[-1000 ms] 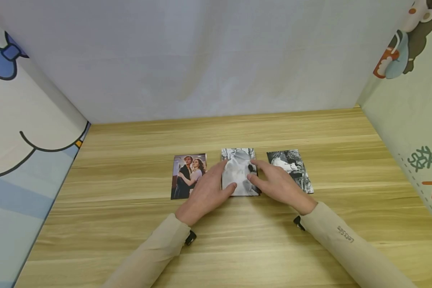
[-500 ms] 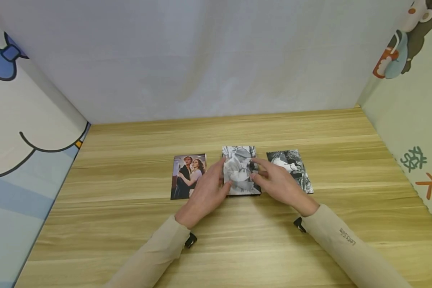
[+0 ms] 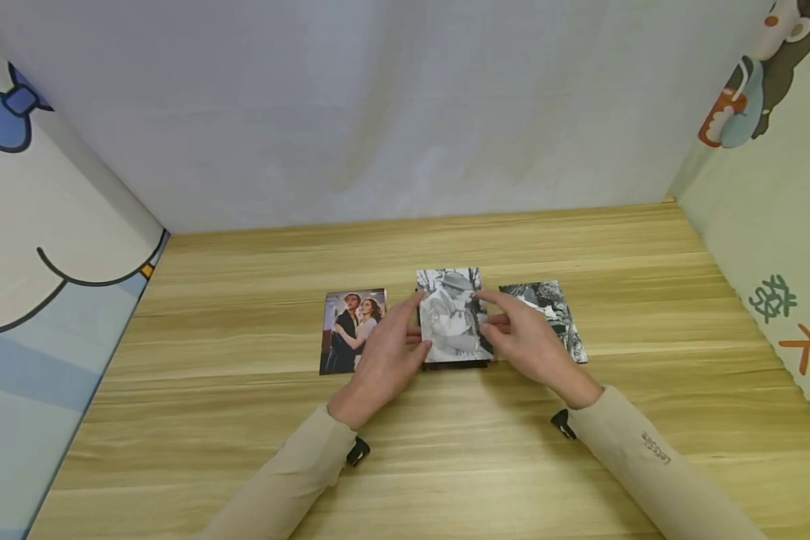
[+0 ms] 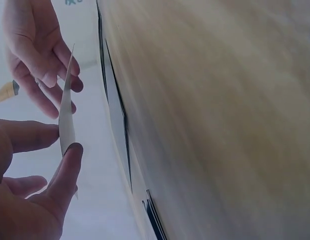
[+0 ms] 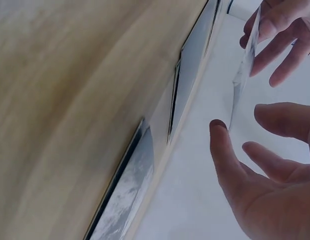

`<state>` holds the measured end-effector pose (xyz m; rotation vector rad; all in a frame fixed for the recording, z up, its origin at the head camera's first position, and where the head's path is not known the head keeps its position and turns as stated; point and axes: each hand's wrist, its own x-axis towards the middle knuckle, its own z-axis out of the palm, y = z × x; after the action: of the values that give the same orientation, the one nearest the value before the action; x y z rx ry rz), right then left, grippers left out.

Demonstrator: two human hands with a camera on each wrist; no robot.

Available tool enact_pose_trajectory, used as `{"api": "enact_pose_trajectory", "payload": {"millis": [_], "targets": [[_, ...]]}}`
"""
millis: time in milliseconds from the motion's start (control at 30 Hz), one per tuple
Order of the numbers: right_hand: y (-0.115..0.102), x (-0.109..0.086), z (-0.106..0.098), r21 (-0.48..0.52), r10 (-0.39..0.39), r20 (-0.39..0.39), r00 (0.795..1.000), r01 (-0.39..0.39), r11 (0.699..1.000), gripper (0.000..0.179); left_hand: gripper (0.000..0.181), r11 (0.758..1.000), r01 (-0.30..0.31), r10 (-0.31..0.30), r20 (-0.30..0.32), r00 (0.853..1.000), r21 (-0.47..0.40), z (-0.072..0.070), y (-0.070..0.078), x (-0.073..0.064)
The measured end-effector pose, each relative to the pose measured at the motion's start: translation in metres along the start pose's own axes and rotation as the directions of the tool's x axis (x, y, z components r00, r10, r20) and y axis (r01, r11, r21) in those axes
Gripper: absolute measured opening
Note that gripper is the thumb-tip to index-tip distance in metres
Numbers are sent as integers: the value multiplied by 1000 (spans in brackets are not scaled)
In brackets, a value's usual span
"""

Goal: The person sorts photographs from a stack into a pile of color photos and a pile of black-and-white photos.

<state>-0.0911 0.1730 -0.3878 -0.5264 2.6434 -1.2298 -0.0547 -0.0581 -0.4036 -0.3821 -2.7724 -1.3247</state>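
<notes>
A black-and-white photo card (image 3: 454, 319) of an embracing couple, one in a hat, is raised over the middle of the table. My left hand (image 3: 386, 349) pinches its left edge between thumb and finger, clear in the left wrist view. My right hand (image 3: 529, 341) is at its right edge; in the right wrist view the fingers (image 5: 284, 120) and thumb stand apart on either side of the card. Beneath it lies another dark-edged card (image 3: 455, 365), mostly hidden. A colour photo card (image 3: 351, 330) lies left, and another black-and-white card (image 3: 547, 307) lies right, partly behind my right hand.
The wood-grain table (image 3: 243, 300) meets a pale cloth wall (image 3: 310, 112) at the back. Printed cartoon panels (image 3: 47, 247) close off both sides. Black wrist devices (image 3: 358, 451) show at the cuffs of both beige sleeves (image 3: 283, 472).
The middle photo card has come up from the card beneath and shifted slightly away from me. My right hand has moved a little right. Both side cards lie where they were.
</notes>
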Motion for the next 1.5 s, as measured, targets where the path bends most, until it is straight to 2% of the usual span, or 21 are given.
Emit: {"api": "enact_pose_trajectory", "payload": {"millis": [500,800,1033,1267,1500], "targets": [[0,0,2,50,21,-130,991,-15,999,55,74,988,53,-62,-59,996,-148,1,5,-3],[-2,0,-1,75,9,-171,985,4,997,56,69,981,39,-63,-118,991,-191,2,8,-3],[-7,-1,-6,113,-3,-184,983,25,993,58,75,968,7,-45,-149,988,-251,0,10,-5],[-11,-4,-13,193,0,-203,979,40,980,67,93,951,42,-84,-126,988,-307,-2,16,-6],[-12,-5,-17,197,-11,-212,977,54,979,62,89,940,47,-88,-107,990,-339,-3,21,-6]]}}
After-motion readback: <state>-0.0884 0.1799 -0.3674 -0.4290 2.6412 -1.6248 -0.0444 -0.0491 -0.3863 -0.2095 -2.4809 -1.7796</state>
